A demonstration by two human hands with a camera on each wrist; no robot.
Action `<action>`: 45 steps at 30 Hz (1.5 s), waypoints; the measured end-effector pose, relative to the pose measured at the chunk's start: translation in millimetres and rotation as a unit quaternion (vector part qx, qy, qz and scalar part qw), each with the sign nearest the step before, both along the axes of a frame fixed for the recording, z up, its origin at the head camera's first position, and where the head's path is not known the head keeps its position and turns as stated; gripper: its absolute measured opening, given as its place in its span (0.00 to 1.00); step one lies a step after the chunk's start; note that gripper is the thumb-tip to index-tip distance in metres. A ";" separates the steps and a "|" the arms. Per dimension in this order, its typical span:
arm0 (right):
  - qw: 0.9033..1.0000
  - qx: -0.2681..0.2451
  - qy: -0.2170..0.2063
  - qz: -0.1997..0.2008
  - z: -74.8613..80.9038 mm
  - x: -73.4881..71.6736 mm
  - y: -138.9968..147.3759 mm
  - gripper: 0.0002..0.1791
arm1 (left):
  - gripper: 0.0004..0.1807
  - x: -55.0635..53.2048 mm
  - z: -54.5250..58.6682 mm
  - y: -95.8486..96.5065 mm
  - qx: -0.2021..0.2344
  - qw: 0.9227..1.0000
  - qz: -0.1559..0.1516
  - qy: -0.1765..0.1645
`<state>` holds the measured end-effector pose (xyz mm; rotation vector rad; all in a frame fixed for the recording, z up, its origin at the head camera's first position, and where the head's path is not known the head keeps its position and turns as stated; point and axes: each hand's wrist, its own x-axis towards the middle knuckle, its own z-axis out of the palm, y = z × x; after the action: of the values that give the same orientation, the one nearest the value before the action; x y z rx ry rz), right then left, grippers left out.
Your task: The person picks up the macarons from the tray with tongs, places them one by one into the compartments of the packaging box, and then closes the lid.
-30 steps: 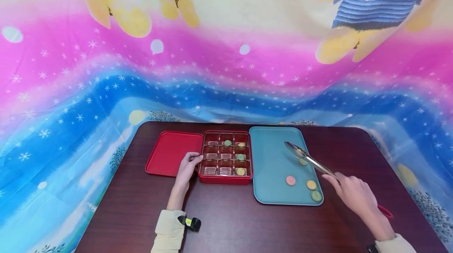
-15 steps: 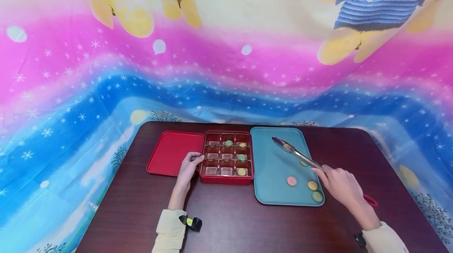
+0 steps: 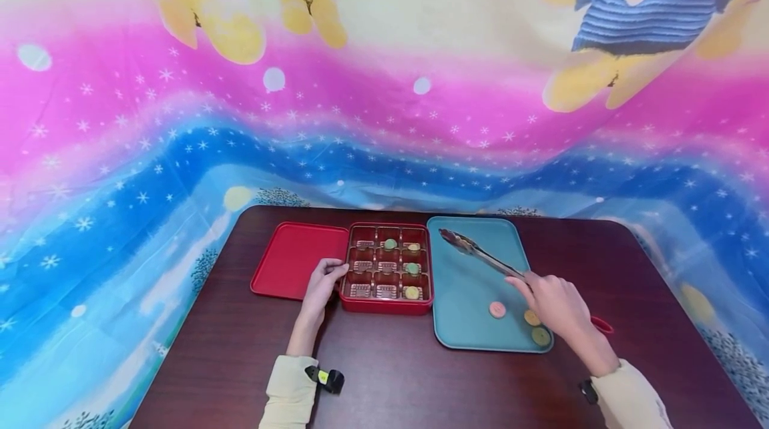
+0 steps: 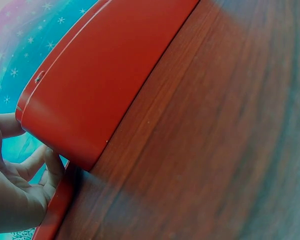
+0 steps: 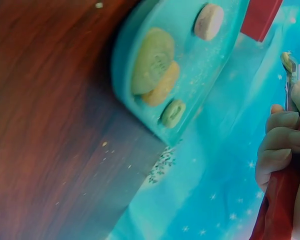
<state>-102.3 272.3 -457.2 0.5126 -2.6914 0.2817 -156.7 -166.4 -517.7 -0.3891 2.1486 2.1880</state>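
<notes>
My right hand (image 3: 561, 305) grips metal tongs (image 3: 489, 259) with a red handle (image 5: 280, 200), above the teal tray (image 3: 465, 329). Between the tong tips shows a small yellowish cookie (image 5: 286, 61). On the tray lie a pink cookie (image 3: 496, 309), a yellow cookie (image 3: 531, 317) partly behind my hand, and a green cookie (image 3: 541, 336); the right wrist view shows another small green cookie (image 5: 173, 113). My left hand (image 3: 320, 287) holds the left side of a red box (image 3: 384, 306), fingers bent at its rim. Green and yellow cookies (image 3: 411, 293) sit in some of its compartments.
A red lid (image 3: 297, 259) lies flat on the dark wooden table (image 3: 390, 375), left of the box. The tray stands against the box's right side. A printed cloth (image 3: 384, 115) hangs behind the table.
My right hand has carried the tongs leftward over the tray toward the box, with the cookie in their tips. My left hand stays at the box's left side.
</notes>
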 end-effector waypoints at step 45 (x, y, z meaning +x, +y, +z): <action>0.998 0.022 -0.045 0.040 -11.6 -29.4 -106.5 0.23 | 0.17 0.0 -0.7 0.3 -0.003 1.000 0.000 0.008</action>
<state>-131.6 165.9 -468.9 0.6354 -2.7743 0.2742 -156.8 -166.1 -518.4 -0.3724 2.1639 2.1916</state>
